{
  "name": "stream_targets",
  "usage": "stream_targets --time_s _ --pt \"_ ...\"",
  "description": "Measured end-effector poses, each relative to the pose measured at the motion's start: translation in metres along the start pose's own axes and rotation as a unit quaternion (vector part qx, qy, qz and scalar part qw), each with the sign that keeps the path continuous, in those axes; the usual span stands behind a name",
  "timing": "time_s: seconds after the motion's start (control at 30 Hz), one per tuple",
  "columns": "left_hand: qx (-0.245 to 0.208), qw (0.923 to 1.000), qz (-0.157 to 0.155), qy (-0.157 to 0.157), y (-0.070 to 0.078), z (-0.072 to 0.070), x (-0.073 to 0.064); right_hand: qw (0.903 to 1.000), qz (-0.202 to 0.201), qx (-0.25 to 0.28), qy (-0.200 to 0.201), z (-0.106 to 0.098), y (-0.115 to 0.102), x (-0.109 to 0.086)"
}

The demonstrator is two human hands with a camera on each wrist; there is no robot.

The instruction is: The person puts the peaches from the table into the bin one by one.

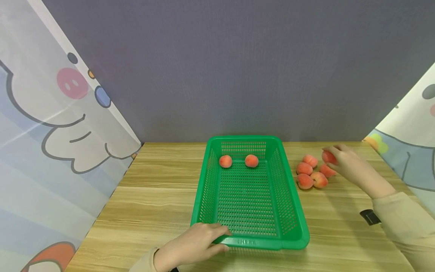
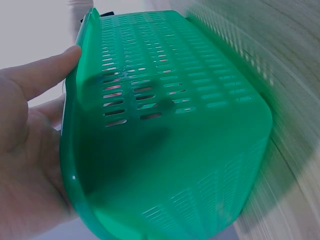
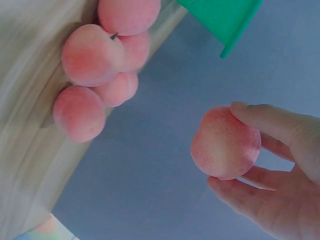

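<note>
A green perforated plastic basket [image 1: 244, 241] stands on the wooden table, with two peaches inside near its far wall, a left peach [image 1: 225, 161] and a right peach [image 1: 251, 161]. My left hand [image 1: 193, 243] grips the near rim at its left corner, thumb and fingers on either side of the rim in the left wrist view. To the right of the basket, my right hand [image 1: 348, 164] pinches a peach [image 3: 225, 142] between thumb and fingers, raised over the table. Below and left of it, several peaches [image 1: 304, 181] lie in a cluster on the tabletop.
The wooden table [image 1: 153, 181] meets a grey back panel [image 1: 244, 68] just behind the basket. Cartoon-printed sheets flank both sides, the left sheet [image 1: 40, 158] and the right sheet [image 1: 414, 124]. A dark strap piece [image 1: 369, 217] shows by the right sleeve.
</note>
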State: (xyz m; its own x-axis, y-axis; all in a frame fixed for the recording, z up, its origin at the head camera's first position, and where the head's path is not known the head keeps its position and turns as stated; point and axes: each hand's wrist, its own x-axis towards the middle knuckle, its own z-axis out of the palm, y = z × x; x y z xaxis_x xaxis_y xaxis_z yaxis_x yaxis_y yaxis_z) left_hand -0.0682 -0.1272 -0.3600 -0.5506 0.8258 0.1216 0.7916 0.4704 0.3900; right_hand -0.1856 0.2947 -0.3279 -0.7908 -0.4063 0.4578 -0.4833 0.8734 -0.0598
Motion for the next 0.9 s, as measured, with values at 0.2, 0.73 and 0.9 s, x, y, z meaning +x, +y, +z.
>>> stream_targets --time_s 0.2,0.73,0.9 --pt "-0.004 0.9999 -0.008 -0.006 0.001 -0.001 0.0 0.9997 -0.019 -0.004 0.013 -0.003 -0.006 0.008" --pt "-0.003 1.0 -0.002 -0.002 0.0 0.0 -0.001 0.9987 -0.05 0.005 0.011 -0.012 -0.03 0.036" --pt "-0.004 1.0 0.0 0.0 0.0 0.0 -0.001 0.9975 -0.068 0.005 0.016 -0.014 -0.036 0.047"
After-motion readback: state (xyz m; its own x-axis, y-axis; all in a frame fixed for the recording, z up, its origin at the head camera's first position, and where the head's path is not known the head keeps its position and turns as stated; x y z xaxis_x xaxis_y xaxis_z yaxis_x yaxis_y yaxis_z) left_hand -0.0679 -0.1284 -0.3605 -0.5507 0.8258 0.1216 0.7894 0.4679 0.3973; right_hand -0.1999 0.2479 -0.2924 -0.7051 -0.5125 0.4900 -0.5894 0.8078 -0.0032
